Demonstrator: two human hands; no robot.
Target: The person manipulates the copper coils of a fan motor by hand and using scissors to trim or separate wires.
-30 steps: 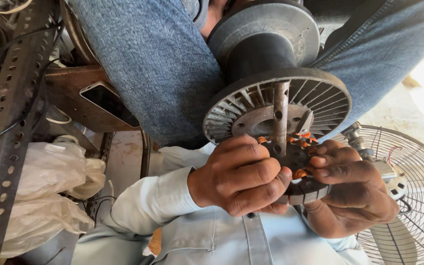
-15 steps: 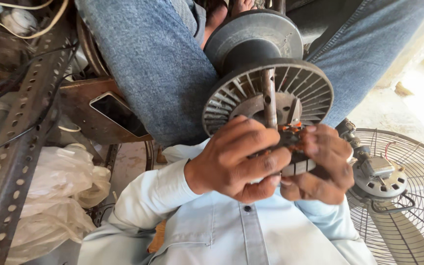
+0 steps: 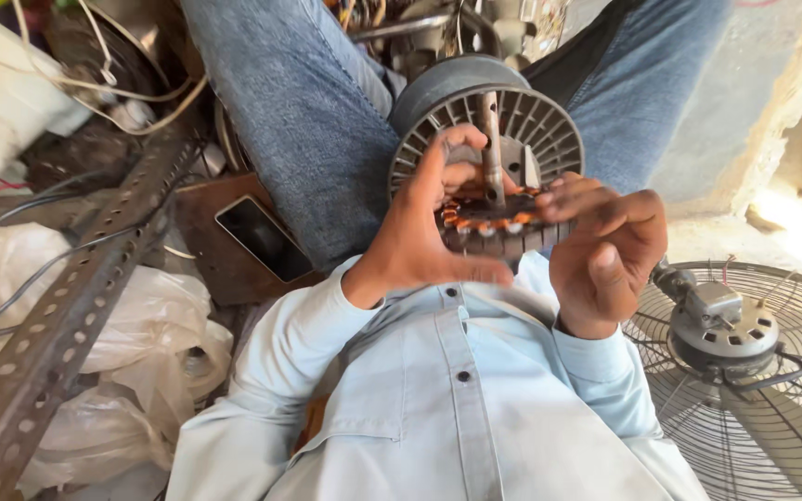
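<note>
Both hands close on the copper-wound stator (image 3: 494,227), left hand (image 3: 424,232) and right hand (image 3: 605,250) gripping either side, right against the finned motor housing (image 3: 531,121) between denim knees, phone (image 3: 262,237) left, fan guard (image 3: 754,390) right.

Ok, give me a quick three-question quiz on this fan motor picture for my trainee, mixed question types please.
1. True or false: both hands touch the stator.
2. Which lies on the brown board left of the person's leg? A) a phone B) a hammer C) a cup
3. What stands upright through the finned housing, between the hands?

Key
1. True: the left hand and right hand grip the stator, which has copper windings, from either side.
2. A
3. The metal shaft.
</note>
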